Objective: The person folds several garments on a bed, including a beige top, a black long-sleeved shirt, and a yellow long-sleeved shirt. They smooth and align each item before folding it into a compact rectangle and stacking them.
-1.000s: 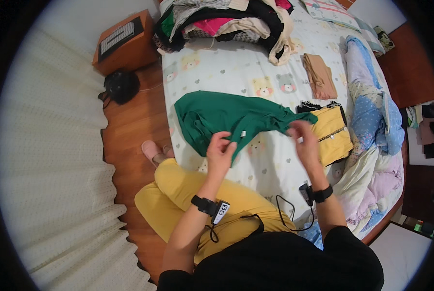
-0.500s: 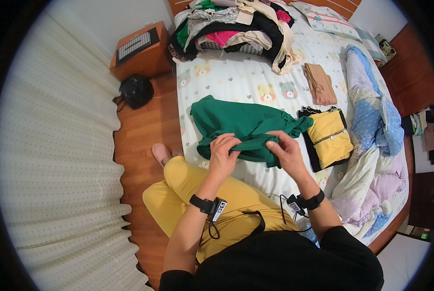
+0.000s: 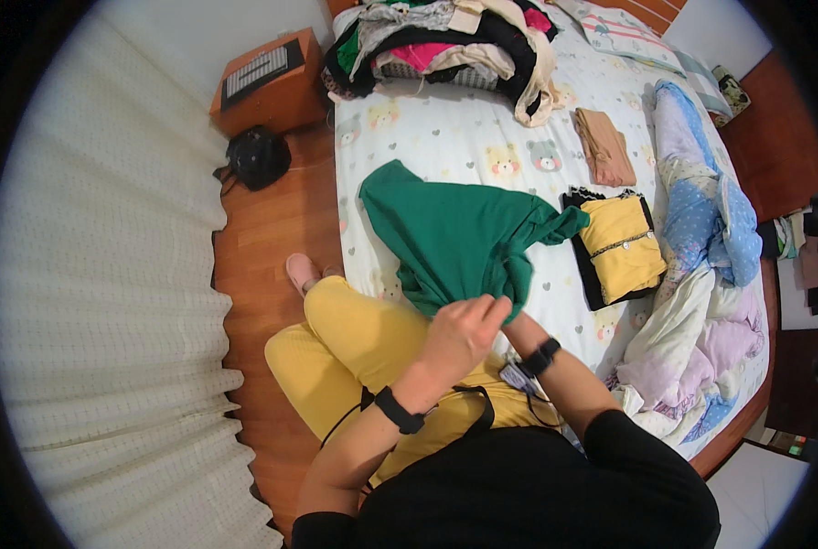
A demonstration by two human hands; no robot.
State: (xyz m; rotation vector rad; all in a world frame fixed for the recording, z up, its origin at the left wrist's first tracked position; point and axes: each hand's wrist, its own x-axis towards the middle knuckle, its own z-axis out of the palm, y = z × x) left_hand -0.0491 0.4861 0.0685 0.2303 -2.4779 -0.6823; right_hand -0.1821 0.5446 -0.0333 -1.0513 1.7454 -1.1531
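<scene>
A dark green top (image 3: 454, 229) lies spread on the bed before me, its near end bunched up and a sleeve-like part reaching right. My left hand (image 3: 468, 334) is closed, fingers pinching the bunched near edge. Crossed close beside and behind it is my right hand (image 3: 513, 322); its fingers are hidden by the left hand and the cloth. Right of the top sits a folded stack with a yellow garment (image 3: 621, 254) over a black one (image 3: 599, 285). Folded tan cloth (image 3: 604, 148) lies beyond that stack.
A heap of mixed clothes (image 3: 445, 55) covers the far end of the bed (image 3: 445, 128). A rumpled blue and lilac quilt (image 3: 701, 238) runs along the right side. To the left are an orange-brown nightstand (image 3: 267, 82), a black helmet-like object (image 3: 259, 157) and a white curtain (image 3: 125, 274).
Both hands have come nearer to me and together, the left crossing in front of the right. The green top's near edge has been drawn in and bunched toward me.
</scene>
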